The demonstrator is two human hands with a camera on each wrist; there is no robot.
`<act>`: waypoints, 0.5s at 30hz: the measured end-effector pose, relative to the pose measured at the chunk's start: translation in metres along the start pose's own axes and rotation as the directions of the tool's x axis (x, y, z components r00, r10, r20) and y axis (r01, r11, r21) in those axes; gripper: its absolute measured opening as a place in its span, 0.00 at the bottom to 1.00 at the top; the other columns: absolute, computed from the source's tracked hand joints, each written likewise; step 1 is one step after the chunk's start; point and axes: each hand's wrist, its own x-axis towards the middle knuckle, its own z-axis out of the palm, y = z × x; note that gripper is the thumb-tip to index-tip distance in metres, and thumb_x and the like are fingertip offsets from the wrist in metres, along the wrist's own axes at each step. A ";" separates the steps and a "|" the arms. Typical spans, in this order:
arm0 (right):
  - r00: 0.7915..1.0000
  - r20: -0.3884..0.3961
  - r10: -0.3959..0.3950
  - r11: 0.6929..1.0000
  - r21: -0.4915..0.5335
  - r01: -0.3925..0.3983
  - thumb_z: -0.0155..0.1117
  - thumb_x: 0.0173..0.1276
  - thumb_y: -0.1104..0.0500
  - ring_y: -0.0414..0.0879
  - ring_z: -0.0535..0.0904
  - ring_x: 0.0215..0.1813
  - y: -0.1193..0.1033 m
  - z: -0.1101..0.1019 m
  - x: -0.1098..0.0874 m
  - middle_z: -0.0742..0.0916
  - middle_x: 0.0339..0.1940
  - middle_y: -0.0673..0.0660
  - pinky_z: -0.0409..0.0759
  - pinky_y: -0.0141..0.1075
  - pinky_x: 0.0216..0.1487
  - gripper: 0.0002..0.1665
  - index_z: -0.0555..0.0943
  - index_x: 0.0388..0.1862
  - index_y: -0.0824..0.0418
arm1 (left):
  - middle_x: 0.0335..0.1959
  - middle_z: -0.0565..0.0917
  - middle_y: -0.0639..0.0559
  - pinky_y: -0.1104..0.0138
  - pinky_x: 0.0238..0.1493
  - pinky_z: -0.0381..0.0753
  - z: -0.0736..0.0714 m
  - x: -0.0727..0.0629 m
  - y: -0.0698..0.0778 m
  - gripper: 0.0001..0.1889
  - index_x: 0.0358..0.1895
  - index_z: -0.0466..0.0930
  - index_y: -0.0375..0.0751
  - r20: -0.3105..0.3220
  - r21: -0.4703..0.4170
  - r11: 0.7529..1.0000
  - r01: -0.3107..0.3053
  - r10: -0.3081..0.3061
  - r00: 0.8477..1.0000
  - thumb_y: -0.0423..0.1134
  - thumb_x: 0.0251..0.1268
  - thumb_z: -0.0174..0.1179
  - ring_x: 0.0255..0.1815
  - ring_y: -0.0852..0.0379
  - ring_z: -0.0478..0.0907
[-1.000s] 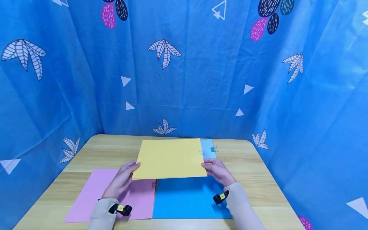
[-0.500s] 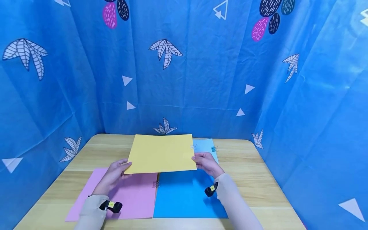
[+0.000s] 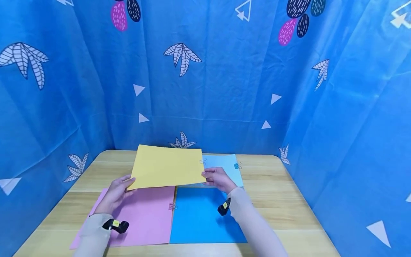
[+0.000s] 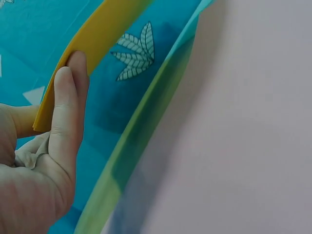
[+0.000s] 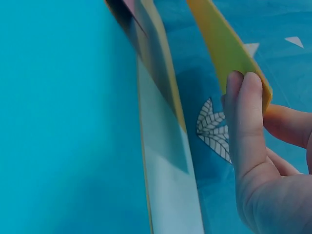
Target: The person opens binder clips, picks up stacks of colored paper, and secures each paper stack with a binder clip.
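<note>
A stack of yellow paper [image 3: 168, 167] is held up above the back of the table, between both hands. At its left near corner my left hand [image 3: 115, 192] pinches it, thumb on top and fingers beneath; the left wrist view shows the fingers [image 4: 66, 107] against its underside. My right hand [image 3: 219, 179] pinches the right near corner, and in the right wrist view two fingers [image 5: 248, 117] lie under the yellow paper [image 5: 229, 48]. Below lie pink paper [image 3: 144, 221] at the left and blue paper [image 3: 202, 217] at the right. Light blue paper [image 3: 224, 165] lies behind, partly hidden by the yellow.
The wooden table [image 3: 276, 210] carries all the paper. A teal binder clip [image 3: 237, 166] sits on the light blue paper's right edge, and a pink binder clip [image 3: 171, 206] on the pink paper's right edge. A blue patterned curtain [image 3: 205, 78] encloses the table's back and sides.
Both hands have carried the yellow paper to the left and slightly away. More of the light blue paper now shows at its right.
</note>
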 end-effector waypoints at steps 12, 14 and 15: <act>1.000 0.008 -0.012 1.000 -0.011 0.012 0.64 0.76 0.64 0.60 0.87 0.60 0.003 0.039 0.017 0.85 0.62 0.72 0.83 0.51 0.65 0.26 0.75 0.68 0.75 | 0.40 0.82 0.70 0.69 0.54 0.89 -0.036 0.008 0.002 0.43 0.83 0.36 0.28 -0.033 0.031 0.999 0.043 -0.042 0.999 0.42 0.82 0.54 0.46 0.71 0.84; 1.000 0.006 -0.008 1.000 0.003 0.008 0.63 0.75 0.66 0.61 0.87 0.60 0.002 0.046 0.020 0.84 0.62 0.73 0.84 0.50 0.65 0.26 0.74 0.69 0.76 | 0.39 0.82 0.71 0.69 0.53 0.89 -0.042 0.009 0.002 0.43 0.83 0.35 0.29 -0.050 0.021 0.998 0.060 -0.059 0.997 0.43 0.82 0.53 0.44 0.72 0.84; 1.000 0.004 -0.007 1.000 0.003 0.007 0.63 0.75 0.66 0.60 0.88 0.59 0.002 0.049 0.021 0.85 0.62 0.73 0.85 0.49 0.64 0.27 0.73 0.69 0.76 | 0.38 0.82 0.72 0.69 0.53 0.89 -0.044 0.010 0.002 0.42 0.83 0.35 0.29 -0.058 0.020 0.997 0.070 -0.068 0.996 0.42 0.82 0.52 0.43 0.72 0.84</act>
